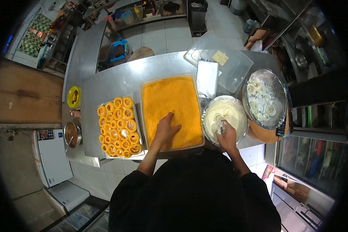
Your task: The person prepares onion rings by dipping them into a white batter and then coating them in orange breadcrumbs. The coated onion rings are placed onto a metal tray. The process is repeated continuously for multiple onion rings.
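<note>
My left hand (166,127) rests in or just over orange breadcrumbs (171,98) that fill a clear rectangular tub; its thumb and fingers are apart and I see nothing in them. My right hand (226,134) is over a metal bowl (246,127) of pale batter (213,111), its fingertips coated white; whether they grip a ring is unclear. Pale rings (226,112) lie in the batter beside the fingers. To the left, a tray (139,139) holds many crumb-coated onion rings (114,134). At the right, a large bowl (285,107) contains white flour and several floured onion rings (270,110).
Behind the batter bowl lie a white packet (207,78) and a clear plastic lid (235,68) with a yellowish piece on it. The flour bowl stands on a round wooden board (256,132). Further left are a yellow-green bowl (73,97) and a metal bowl of brown sauce (72,136).
</note>
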### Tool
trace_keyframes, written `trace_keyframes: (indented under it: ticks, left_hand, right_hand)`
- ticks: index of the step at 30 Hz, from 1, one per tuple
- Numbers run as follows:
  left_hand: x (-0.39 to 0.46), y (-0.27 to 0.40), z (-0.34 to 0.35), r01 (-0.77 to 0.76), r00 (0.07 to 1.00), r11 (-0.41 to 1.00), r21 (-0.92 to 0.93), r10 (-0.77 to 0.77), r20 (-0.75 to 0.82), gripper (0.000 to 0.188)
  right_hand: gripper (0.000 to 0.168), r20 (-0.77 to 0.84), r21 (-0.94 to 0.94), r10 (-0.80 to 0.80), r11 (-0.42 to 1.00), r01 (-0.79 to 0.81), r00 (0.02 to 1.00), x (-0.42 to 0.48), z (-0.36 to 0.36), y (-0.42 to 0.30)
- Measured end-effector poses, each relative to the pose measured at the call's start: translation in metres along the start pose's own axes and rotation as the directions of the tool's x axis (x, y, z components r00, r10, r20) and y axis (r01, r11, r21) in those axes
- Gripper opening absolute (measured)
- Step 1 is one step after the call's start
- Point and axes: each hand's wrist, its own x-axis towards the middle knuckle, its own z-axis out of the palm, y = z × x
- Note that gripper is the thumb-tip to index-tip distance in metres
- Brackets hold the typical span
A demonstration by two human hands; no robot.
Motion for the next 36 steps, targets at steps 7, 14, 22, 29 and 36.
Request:
trace_keyframes:
  ticks: [7, 14, 22, 29, 36]
  left_hand:
    - [0.009, 0.016, -0.053, -0.206, 0.972, 0.975, -0.082, 0.194, -0.136, 0.062]
    - [-0.020, -0.003, -0.016, 0.126, 0.992, 0.862, 0.492, -0.100, -0.078, 0.101]
    - [-0.011, -0.021, -0.010, 0.041, 0.980, 0.999, -0.003, -0.041, -0.195, 0.069]
    - [-0.020, 0.027, -0.006, -0.081, 0.956, 0.978, 0.191, 0.130, -0.262, 0.066]
    - [-0.033, 0.031, 0.026, -0.032, 0.925, 0.911, 0.411, 0.183, -0.334, 0.074]
  right_hand:
    - [0.045, 0.063, 0.005, 0.039, 0.999, -0.040, 0.997, 0.001, -0.002, 0.003]
    - [0.047, 0.072, -0.022, 0.040, 0.999, -0.039, 0.997, 0.001, 0.001, 0.008]
    - [0.044, 0.066, -0.011, 0.045, 0.999, -0.045, 0.997, 0.000, 0.000, 0.008]
    - [0.041, 0.070, -0.008, 0.057, 0.998, -0.056, 0.996, 0.001, 0.001, 0.002]
    - [0.042, 0.044, -0.035, 0.014, 0.999, -0.012, 0.999, 0.000, 0.001, 0.007]
